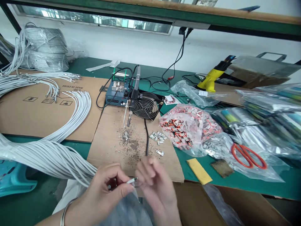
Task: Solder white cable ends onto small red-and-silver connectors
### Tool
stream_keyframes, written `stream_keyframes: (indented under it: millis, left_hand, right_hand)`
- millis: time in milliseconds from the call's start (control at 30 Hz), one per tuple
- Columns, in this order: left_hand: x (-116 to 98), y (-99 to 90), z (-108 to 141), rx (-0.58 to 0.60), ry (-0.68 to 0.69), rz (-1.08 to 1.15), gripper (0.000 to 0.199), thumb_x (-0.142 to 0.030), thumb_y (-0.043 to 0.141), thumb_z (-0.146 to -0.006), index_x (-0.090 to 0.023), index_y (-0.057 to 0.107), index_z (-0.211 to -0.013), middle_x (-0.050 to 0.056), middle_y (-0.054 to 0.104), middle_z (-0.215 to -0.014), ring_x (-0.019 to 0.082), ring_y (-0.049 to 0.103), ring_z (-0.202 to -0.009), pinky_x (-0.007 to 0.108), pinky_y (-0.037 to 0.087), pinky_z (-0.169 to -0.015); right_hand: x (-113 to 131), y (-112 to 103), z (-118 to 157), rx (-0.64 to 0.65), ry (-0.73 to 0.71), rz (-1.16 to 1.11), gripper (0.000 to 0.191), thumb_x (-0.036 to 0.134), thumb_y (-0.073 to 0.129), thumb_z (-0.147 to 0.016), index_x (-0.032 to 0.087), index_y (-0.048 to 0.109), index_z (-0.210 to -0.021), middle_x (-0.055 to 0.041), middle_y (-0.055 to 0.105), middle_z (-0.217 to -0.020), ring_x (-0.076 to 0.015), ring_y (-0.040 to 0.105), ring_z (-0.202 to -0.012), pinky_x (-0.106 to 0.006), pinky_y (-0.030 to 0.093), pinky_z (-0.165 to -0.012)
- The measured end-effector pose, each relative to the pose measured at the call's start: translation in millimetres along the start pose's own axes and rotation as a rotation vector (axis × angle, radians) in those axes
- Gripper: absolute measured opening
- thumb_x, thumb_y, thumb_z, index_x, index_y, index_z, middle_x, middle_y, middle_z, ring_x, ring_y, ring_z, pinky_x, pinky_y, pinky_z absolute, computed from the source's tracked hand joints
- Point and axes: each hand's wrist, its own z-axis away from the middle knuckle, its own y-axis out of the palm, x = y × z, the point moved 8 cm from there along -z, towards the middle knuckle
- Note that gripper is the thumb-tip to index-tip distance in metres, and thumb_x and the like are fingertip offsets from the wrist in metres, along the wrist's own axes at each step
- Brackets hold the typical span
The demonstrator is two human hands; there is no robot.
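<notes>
My left hand (110,185) pinches a white cable end (130,181) between thumb and fingers, with a dark tip pointing right. Right beside that tip is my right hand (155,185), its fingers curled and slightly blurred; whatever they may hold is hidden. Many white cables (58,157) run in a thick bundle from the left to near my left wrist. Beyond my hands, a soldering iron (135,91) is fixed upright, tip down over a small heap of solder bits (126,135) on the cardboard (105,150). Small metal connectors (158,137) lie to the right of it.
A blue soldering station (115,95) and black fan (147,106) stand behind the iron. To the right are a bag of orange-and-metal parts (181,125), a yellow sponge (199,171), red-handled scissors (248,156) and a yellow heat gun (211,78). Wrapped cable coils (48,47) stand back left.
</notes>
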Motion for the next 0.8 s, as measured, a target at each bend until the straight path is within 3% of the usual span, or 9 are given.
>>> stream_keyframes:
  millis: [100,200,433,567,800]
  left_hand:
    - [1,-1.0,1,0.008,-0.038,0.055,0.027,-0.036,0.057,-0.081,-0.015,0.053,-0.064,-0.002,0.046,-0.059,0.009,0.038,-0.053,0.021,0.028,-0.049]
    - [-1,-2.9,0,-0.001,-0.009,-0.021,0.026,-0.034,0.055,-0.082,-0.014,0.054,-0.065,-0.001,0.047,-0.059,0.009,0.039,-0.053,0.02,0.029,-0.049]
    - [-19,-2.8,5,0.014,0.272,-0.388,0.017,-0.019,0.047,-0.087,-0.016,0.058,-0.074,-0.001,0.049,-0.062,0.01,0.045,-0.056,0.02,0.029,-0.051]
    - [-19,-2.2,5,0.021,0.259,-0.385,0.017,-0.019,0.048,-0.087,-0.016,0.058,-0.074,-0.001,0.05,-0.061,0.01,0.045,-0.056,0.02,0.03,-0.051]
    - [1,0.9,-5,0.008,-0.034,0.023,0.03,-0.036,0.056,-0.08,-0.015,0.049,-0.06,-0.004,0.044,-0.053,0.008,0.041,-0.048,0.018,0.031,-0.045]
  right_hand:
    - [26,4,0,0.083,-0.164,0.383,0.008,0.028,0.065,-0.076,0.022,0.066,-0.069,0.0029,0.049,-0.054,-0.0093,0.037,-0.048,-0.02,0.031,-0.046]
    - [29,18,5,0.247,-0.174,0.737,0.003,0.019,0.067,-0.071,0.02,0.068,-0.074,0.0005,0.054,-0.059,-0.0108,0.04,-0.05,-0.022,0.031,-0.046]
    - [32,27,7,0.323,-0.157,1.148,0.007,0.017,0.062,-0.074,0.017,0.066,-0.068,-0.0003,0.056,-0.057,-0.0121,0.046,-0.053,-0.023,0.033,-0.048]
    - [33,25,6,0.307,-0.182,1.022,0.01,0.016,0.064,-0.072,0.015,0.065,-0.063,-0.0005,0.055,-0.052,-0.0117,0.046,-0.049,-0.023,0.034,-0.045]
    - [12,15,9,0.119,-0.276,0.449,0.013,0.011,0.065,-0.069,0.019,0.063,-0.06,0.0041,0.049,-0.049,-0.0081,0.041,-0.046,-0.017,0.032,-0.043]
